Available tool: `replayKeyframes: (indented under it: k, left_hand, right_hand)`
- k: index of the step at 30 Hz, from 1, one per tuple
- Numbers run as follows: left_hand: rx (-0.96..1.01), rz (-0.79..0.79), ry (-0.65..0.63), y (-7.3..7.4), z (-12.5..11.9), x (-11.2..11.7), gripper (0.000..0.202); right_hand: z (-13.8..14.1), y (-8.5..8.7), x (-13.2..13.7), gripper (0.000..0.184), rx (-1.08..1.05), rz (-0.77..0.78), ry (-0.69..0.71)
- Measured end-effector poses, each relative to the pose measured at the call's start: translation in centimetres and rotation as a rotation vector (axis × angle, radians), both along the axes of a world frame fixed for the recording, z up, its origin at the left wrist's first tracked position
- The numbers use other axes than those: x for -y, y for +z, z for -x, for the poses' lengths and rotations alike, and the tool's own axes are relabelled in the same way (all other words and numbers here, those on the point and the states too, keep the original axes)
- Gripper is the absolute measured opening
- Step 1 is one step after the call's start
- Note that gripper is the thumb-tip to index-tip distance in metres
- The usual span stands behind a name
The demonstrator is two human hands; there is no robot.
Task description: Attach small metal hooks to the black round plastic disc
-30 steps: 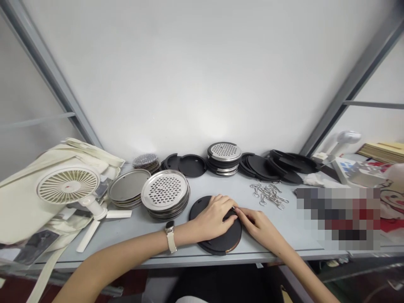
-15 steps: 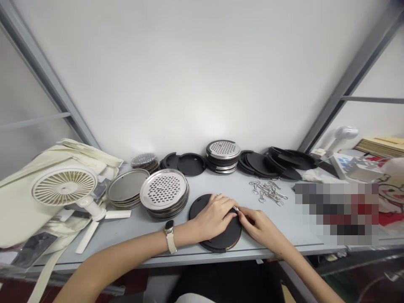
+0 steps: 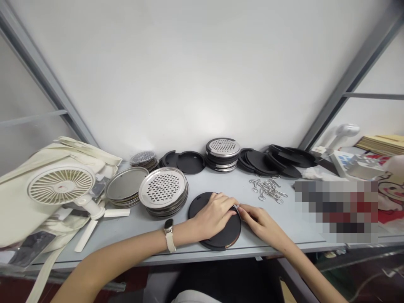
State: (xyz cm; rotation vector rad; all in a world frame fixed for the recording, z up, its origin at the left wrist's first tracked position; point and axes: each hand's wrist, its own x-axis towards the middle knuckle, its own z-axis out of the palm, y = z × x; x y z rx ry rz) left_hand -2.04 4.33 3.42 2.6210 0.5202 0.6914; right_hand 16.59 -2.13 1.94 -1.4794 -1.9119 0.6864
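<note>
Grey bench (image 3: 277, 223), stacked perforated discs (image 3: 163, 187), left hand (image 3: 214, 216) flat on black disc (image 3: 229, 235), right fingers (image 3: 244, 211) pinching metal piece (image 3: 236, 207)

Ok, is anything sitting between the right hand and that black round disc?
Nothing visible stands in the way. The right hand is already at the black round disc, pinching a small metal piece at its edge. The left hand lies over the disc, right beside it.
</note>
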Motion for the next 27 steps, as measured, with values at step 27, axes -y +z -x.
replayKeyframes:
  k: [27]
  left_hand:
    - [-0.009, -0.019, -0.009, 0.08, -0.05, 0.1, 0.015]
  right_hand:
    - [-0.03, -0.5, 0.05, 0.046, 0.038, 0.011, 0.0]
